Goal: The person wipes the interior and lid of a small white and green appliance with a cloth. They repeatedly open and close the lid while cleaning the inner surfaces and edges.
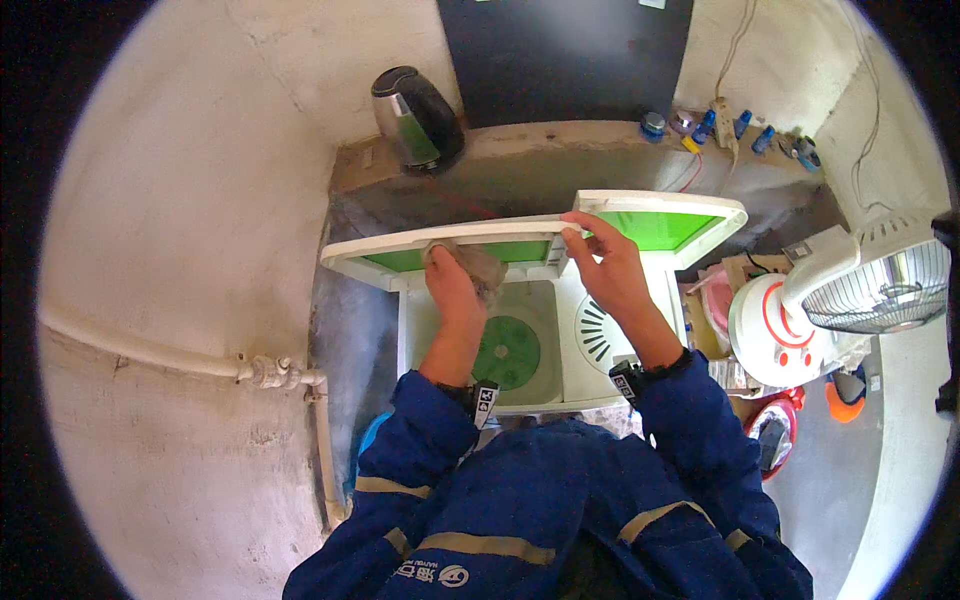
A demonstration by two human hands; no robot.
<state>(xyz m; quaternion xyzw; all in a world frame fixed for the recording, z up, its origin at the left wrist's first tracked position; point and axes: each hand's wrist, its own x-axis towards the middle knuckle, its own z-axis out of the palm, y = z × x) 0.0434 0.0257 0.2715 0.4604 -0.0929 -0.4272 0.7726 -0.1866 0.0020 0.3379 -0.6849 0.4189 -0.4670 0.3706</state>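
A twin-tub washing machine stands before me with both lids raised. My left hand holds a crumpled, greyish-brown cloth at the underside of the left lid, which has a white frame and a green panel. Thumb and fingers of my right hand grip that lid's right corner. Behind this hand rises the right lid, also green and white. Below my hands, the wash tub shows a round green pulsator at its bottom. A slotted round cover lies on the right side, partly hidden by my right forearm.
An electric kettle stands on the ledge behind the lids. Small blue-capped containers and a power strip sit farther right. A white fan is close on the right. A water pipe runs along the left wall.
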